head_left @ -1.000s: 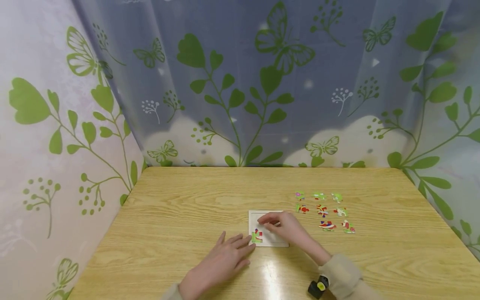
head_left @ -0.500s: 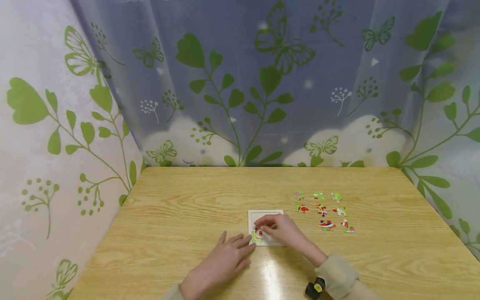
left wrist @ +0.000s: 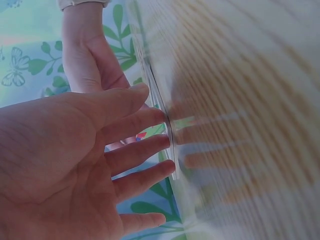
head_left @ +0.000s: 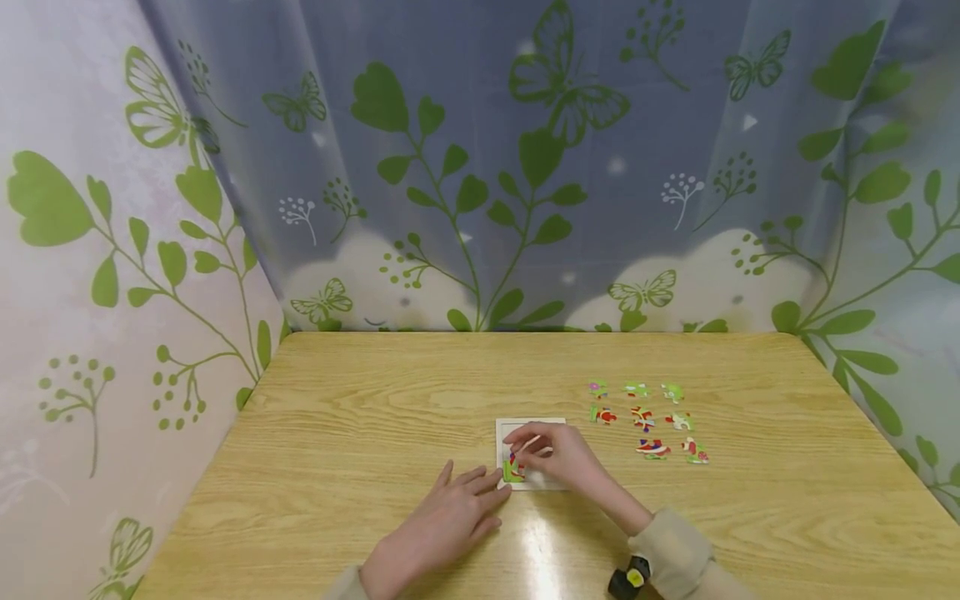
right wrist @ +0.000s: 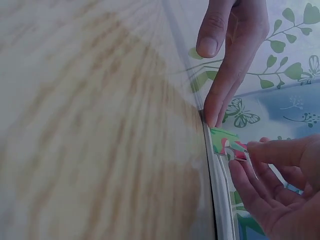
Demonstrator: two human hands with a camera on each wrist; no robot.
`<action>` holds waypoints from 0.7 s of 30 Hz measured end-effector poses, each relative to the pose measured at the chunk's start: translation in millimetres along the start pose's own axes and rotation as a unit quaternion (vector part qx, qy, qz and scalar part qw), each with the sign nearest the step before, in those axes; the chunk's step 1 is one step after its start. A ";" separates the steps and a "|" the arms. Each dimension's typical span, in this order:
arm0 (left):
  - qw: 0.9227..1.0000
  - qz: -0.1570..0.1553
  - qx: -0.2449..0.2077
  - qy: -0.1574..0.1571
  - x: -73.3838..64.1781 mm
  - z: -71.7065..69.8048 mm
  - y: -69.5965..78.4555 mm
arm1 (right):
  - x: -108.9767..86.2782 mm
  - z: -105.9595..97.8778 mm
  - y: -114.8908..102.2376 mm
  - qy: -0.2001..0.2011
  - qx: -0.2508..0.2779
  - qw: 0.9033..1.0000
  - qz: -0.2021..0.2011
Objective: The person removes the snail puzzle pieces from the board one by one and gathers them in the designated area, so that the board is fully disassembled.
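A white puzzle tray (head_left: 546, 486) lies on the table under both hands. My left hand (head_left: 448, 518) rests beside its left edge with fingers spread, fingertips right at the frame. A green and red puzzle piece (head_left: 513, 473) sits in the tray's near left corner; the right wrist view shows the green piece (right wrist: 223, 140) by the left fingertips. My right hand (head_left: 558, 452) reaches over the tray from the right. Its thumb and fingers (right wrist: 260, 150) pinch a small puzzle piece (right wrist: 239, 150), mostly hidden, right at the corner piece.
Several loose puzzle pieces (head_left: 642, 419) lie in rough rows on the wooden table (head_left: 375, 392), right of the tray and behind it. A black wrist device (head_left: 628, 577) hangs at the right sleeve. A patterned curtain (head_left: 480, 167) stands behind the table's far edge.
My right hand has shifted slightly left and nearer over the tray, bringing its fingertips to the corner piece. The left hand stays in place at the edge.
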State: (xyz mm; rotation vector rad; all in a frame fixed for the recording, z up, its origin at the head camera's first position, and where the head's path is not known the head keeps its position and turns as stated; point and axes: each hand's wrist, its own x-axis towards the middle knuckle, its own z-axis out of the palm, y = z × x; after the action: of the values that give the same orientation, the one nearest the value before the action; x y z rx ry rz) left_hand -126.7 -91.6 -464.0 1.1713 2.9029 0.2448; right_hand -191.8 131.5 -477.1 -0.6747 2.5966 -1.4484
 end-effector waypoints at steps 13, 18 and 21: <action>1.000 -0.004 -0.008 -0.006 -0.2 -2.0 1.2 | -1.7 3.7 1.1 -0.026 -0.004 1.000 0.005; 1.000 -0.004 -0.008 -0.006 0.0 -1.3 0.4 | -1.0 3.8 -0.1 -0.029 -0.008 0.999 0.019; 1.000 -0.005 -0.008 -0.007 0.1 -0.9 -0.2 | -1.0 3.6 -0.9 -0.029 -0.007 0.999 0.024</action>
State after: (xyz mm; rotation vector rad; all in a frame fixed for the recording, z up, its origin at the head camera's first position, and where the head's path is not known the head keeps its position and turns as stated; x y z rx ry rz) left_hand -127.0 -91.8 -463.1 1.1519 2.8876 0.2574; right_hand -189.6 128.7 -478.5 -0.6423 2.5632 -1.3784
